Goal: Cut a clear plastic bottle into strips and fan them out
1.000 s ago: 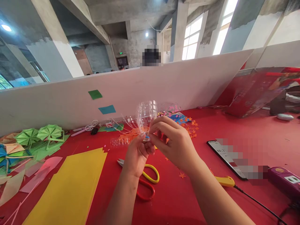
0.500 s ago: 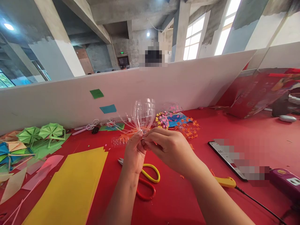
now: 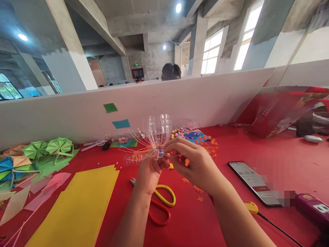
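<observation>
My left hand (image 3: pixel 150 171) grips the neck of a clear plastic bottle cut into thin strips (image 3: pixel 159 132), holding it above the table with the neck down. A blue band shows at the neck. Some strips stand upright, while others curl out to the left. Close beside the neck, my right hand (image 3: pixel 192 159) has its thumb and fingers pinched together on what looks like one bent strip of the bottle. Its fingertips are partly hidden. Scissors (image 3: pixel 164 199) with one yellow and one red handle lie below my left hand.
Yellow paper sheets (image 3: pixel 74 202) and folded green paper umbrellas (image 3: pixel 59 146) lie left. Orange paper stars (image 3: pixel 200 199) are scattered near my right forearm. A phone (image 3: pixel 257 185), a corded yellow tool handle (image 3: pixel 251 207) and a purple power strip (image 3: pixel 312 206) lie right. A white partition (image 3: pixel 218 92) stands behind.
My right hand has shifted slightly right and down from the bottle neck, exposing the blue band. My left hand keeps its grip. The camera view has tilted up slightly.
</observation>
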`<state>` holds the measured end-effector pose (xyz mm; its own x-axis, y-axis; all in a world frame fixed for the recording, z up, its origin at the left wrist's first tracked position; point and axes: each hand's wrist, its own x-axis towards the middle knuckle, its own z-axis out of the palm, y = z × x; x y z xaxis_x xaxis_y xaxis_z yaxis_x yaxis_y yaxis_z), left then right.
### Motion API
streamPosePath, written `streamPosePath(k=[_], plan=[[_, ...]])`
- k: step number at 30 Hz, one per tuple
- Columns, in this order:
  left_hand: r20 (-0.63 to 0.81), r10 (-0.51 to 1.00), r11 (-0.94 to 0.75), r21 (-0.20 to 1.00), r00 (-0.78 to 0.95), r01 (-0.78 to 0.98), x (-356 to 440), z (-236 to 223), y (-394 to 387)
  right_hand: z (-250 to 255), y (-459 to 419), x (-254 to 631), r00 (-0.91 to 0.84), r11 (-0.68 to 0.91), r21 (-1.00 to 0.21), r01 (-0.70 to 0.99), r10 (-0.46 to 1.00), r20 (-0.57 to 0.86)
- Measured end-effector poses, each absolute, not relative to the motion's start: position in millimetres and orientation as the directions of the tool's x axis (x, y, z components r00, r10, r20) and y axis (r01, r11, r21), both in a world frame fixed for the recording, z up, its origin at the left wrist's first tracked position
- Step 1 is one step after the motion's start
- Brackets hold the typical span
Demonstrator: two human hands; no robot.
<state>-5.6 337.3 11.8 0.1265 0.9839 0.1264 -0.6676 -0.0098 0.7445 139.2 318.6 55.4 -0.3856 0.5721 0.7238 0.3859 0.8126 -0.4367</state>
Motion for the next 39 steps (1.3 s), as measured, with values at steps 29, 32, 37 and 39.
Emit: streamPosePath(k=[29, 32, 37, 39], plan=[[-0.003, 0.991, 0.08, 0.817, 0.135, -0.571, -32, -89, 296, -97, 307, 113, -0.249, 0.655, -0.613, 0.442, 0.746, 0.618], [0.012, 0.988, 0.076, 0.83, 0.154, -0.553, -29, -88, 297, -95, 307, 116, -0.246, 0.647, -0.627, 0.433, 0.754, 0.609], [0.005, 0.995, 0.047, 0.85, 0.097, -0.525, -26, -85, 295, -93, 304, 116, -0.23, 0.626, -0.672, 0.397, 0.776, 0.587], [0.007, 0.996, 0.037, 0.861, 0.084, -0.508, -26, -85, 294, -92, 304, 116, -0.226, 0.612, -0.697, 0.373, 0.789, 0.572]])
